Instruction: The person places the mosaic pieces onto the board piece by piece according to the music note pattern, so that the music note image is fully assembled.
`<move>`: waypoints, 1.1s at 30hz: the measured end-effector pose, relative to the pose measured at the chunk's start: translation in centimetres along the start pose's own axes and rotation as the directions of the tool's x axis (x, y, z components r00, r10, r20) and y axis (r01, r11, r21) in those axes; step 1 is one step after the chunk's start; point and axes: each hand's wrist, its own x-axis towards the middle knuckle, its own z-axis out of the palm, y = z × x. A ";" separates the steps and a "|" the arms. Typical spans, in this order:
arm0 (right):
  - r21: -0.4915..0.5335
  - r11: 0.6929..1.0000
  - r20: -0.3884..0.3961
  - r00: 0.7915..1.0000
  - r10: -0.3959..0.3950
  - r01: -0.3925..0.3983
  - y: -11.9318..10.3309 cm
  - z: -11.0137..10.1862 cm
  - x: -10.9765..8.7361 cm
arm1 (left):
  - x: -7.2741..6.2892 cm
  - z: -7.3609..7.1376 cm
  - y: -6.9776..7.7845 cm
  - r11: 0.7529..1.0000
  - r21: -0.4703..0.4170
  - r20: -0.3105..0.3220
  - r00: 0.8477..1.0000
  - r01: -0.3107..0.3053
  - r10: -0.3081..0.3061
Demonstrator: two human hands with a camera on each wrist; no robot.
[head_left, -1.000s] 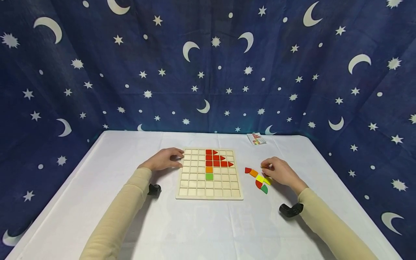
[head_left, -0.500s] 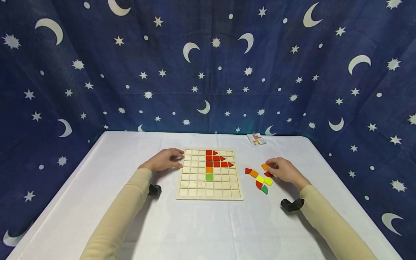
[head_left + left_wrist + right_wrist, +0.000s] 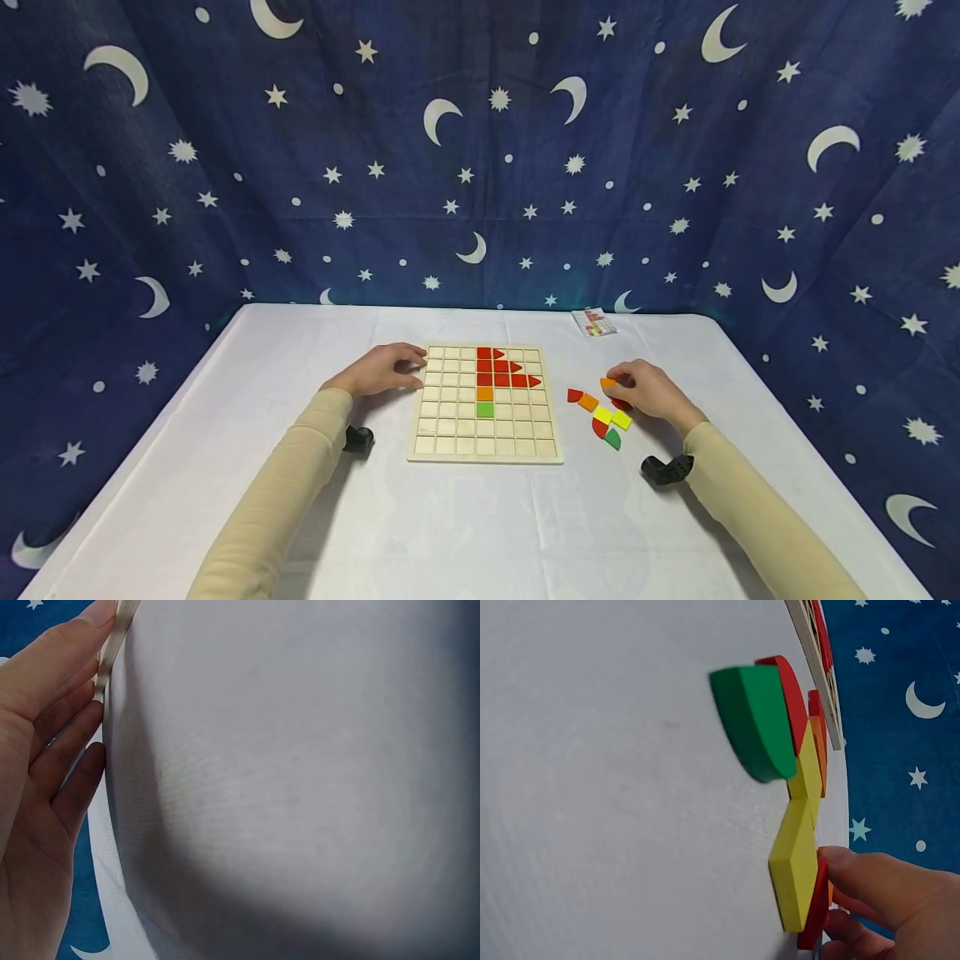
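My left hand [image 3: 382, 369] rests its fingertips and thumb along the left edge of a pale wooden grid board [image 3: 446, 450]. In the left wrist view, that board's edge [image 3: 114, 649] meets the thumb and fingers, which lie fairly straight. On the board are red pieces [image 3: 501, 367], an orange square [image 3: 485, 393] and a green square [image 3: 485, 409]. To the right, my right hand [image 3: 651, 390] pinches an orange piece [image 3: 607, 383] at its fingertips, low over the table. A red piece [image 3: 819, 904] lies beside the thumb, partly hiding the orange one.
Between board and right hand lie loose pieces: a red one [image 3: 575, 396], an orange one [image 3: 588, 402], yellow ones [image 3: 621, 421], a rounded red one [image 3: 600, 427] and a green one [image 3: 613, 438]. A small pattern card [image 3: 594, 322] lies at the back.
My right hand draws back to the right, then returns slightly left, and the orange piece shifts left with it. My left hand and the board stay in place.
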 end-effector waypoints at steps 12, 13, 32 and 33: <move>-0.001 0.999 -0.032 0.999 -0.033 0.033 0.0 0.0 0.1 | -0.1 0.0 0.1 1.000 -0.007 0.003 1.000 0.014 -0.014; 0.000 0.999 -0.036 0.999 -0.036 0.036 -0.1 0.0 0.1 | -0.1 0.0 0.2 1.000 -0.007 0.004 1.000 0.015 -0.015; -0.002 0.977 -0.080 0.973 -0.214 0.215 -5.6 1.7 -0.6 | 0.0 -0.1 0.0 1.000 0.008 0.008 1.000 -0.002 0.002; -0.003 0.972 -0.081 0.969 -0.233 0.234 -6.1 1.9 -0.7 | 0.0 -0.1 0.0 1.000 0.010 0.007 1.000 -0.006 0.006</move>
